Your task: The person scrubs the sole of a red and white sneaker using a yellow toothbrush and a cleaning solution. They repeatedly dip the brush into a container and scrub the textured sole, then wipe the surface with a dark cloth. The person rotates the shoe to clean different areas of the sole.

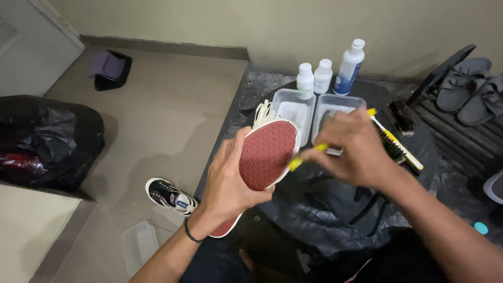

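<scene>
My left hand [226, 184] grips a sneaker [264, 154] turned sole up, showing a dark red patterned sole with a white rim. White laces hang past its far end. My right hand [352, 149] holds a small yellow-handled brush [303, 158] whose tip touches the right edge of the sole. The brush head is partly hidden by my fingers.
Two clear plastic trays [306, 107] and three white bottles [323, 75] stand beyond the shoe. A yellow-and-white brush [396, 141] and a dark bristle brush [402, 116] lie at right. A second sneaker [170, 196] rests on the floor; a black bag [47, 139] sits left, grey sandals [471, 89] right.
</scene>
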